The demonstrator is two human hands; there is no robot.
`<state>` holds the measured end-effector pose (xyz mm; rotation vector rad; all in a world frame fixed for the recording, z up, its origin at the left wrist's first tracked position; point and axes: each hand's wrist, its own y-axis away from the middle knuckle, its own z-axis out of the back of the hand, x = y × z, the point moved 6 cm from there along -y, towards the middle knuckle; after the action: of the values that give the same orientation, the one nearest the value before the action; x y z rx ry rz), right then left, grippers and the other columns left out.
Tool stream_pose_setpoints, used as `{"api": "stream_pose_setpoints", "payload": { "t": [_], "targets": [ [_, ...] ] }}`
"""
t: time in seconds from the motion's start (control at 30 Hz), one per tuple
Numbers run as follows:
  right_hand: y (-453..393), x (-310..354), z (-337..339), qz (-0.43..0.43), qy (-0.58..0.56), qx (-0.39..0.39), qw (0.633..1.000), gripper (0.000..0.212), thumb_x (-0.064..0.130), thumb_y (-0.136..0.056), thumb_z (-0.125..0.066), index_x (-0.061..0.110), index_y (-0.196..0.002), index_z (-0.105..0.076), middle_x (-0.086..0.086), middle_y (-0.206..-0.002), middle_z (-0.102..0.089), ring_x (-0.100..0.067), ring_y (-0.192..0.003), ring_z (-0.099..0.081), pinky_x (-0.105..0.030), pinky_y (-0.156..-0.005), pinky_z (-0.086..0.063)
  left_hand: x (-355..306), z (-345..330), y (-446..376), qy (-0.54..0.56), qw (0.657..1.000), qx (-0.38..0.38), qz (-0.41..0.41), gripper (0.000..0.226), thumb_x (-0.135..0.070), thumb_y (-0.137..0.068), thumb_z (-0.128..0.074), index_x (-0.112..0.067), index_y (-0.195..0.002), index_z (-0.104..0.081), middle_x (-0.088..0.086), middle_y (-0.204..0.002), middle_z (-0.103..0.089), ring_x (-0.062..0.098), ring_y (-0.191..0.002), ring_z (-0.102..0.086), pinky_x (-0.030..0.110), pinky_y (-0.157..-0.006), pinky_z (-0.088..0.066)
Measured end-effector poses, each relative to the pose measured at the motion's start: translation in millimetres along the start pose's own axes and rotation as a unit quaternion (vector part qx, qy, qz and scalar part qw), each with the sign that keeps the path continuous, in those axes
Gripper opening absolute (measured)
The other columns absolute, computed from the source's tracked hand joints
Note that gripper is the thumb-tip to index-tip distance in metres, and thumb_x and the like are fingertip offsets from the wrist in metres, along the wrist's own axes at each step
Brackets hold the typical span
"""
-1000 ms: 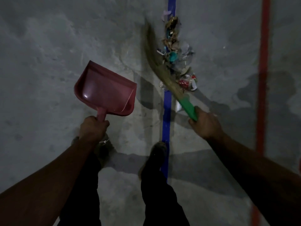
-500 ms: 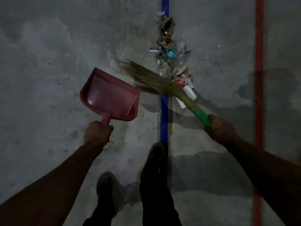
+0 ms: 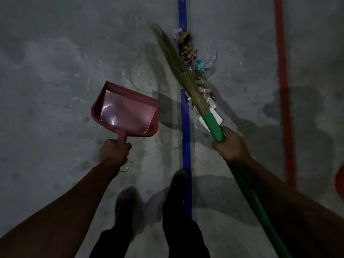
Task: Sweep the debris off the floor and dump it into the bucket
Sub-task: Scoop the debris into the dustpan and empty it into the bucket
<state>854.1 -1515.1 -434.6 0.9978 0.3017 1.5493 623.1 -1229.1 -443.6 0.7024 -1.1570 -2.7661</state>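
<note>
A line of mixed debris, scraps of paper, wrappers and a teal bit, lies on the grey concrete floor along a blue tape stripe. My right hand grips the green handle of a straw broom, whose bristles lie along the left side of the debris. My left hand holds the handle of a red dustpan, which hangs empty, left of the stripe and apart from the pile.
A blue tape stripe runs up the middle of the floor and a red stripe runs along the right. My two shoes stand near the blue stripe. A red-orange object shows at the right edge.
The broom has swung from lying across the stripe, bristles pointing left, back up alongside the debris. My right hand moved left and closer. The dustpan stayed about where it was.
</note>
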Motion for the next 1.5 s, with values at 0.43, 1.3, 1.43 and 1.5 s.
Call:
{"api": "stream_pose_setpoints", "payload": {
  "t": [0.43, 1.3, 1.43, 1.5],
  "targets": [
    [40, 32, -37, -0.171, -0.382, -0.096, 0.903, 0.03, 0.01, -0.092, -0.06, 0.02, -0.117, -0.046, -0.013, -0.096, -0.059, -0.019, -0.052, -0.065, -0.031, -0.048, -0.055, -53, 15, -66, -0.077, 0.985, 0.125, -0.095, 0.016, -0.024, -0.083, -0.07, -0.009, -0.084, -0.064, 0.007, -0.064, -0.062, 0.018, -0.045, -0.057, 0.021, -0.039, -0.046],
    [6, 124, -162, -0.199, -0.433, -0.078, 0.876, 0.027, 0.015, -0.085, -0.057, 0.018, -0.111, -0.054, -0.008, -0.091, -0.062, -0.027, -0.076, -0.066, -0.034, -0.057, -0.058, -49, 42, -140, -0.189, 0.968, 0.118, -0.114, 0.018, -0.018, -0.077, -0.073, -0.006, -0.071, -0.062, 0.01, -0.059, -0.061, 0.019, -0.041, -0.056, 0.021, -0.033, -0.041],
    [53, 84, -140, -0.222, -0.4, -0.144, 0.877, 0.032, 0.017, -0.087, -0.06, 0.019, -0.118, -0.057, -0.008, -0.09, -0.067, -0.022, -0.067, -0.065, -0.027, -0.051, -0.052, -51, 40, -132, -0.19, 0.966, 0.124, -0.122, 0.018, -0.02, -0.076, -0.074, -0.006, -0.07, -0.063, 0.009, -0.059, -0.062, 0.019, -0.04, -0.056, 0.022, -0.044, -0.044],
    [78, 59, -134, -0.241, -0.374, -0.174, 0.878, 0.026, 0.017, -0.087, -0.062, 0.018, -0.113, -0.059, -0.009, -0.093, -0.067, -0.025, -0.076, -0.067, -0.032, -0.061, -0.056, -56, 38, -126, -0.188, 0.967, 0.12, -0.126, 0.018, -0.021, -0.075, -0.073, -0.006, -0.071, -0.063, 0.009, -0.059, -0.062, 0.018, -0.039, -0.056, 0.021, -0.043, -0.043]
  ]
}}
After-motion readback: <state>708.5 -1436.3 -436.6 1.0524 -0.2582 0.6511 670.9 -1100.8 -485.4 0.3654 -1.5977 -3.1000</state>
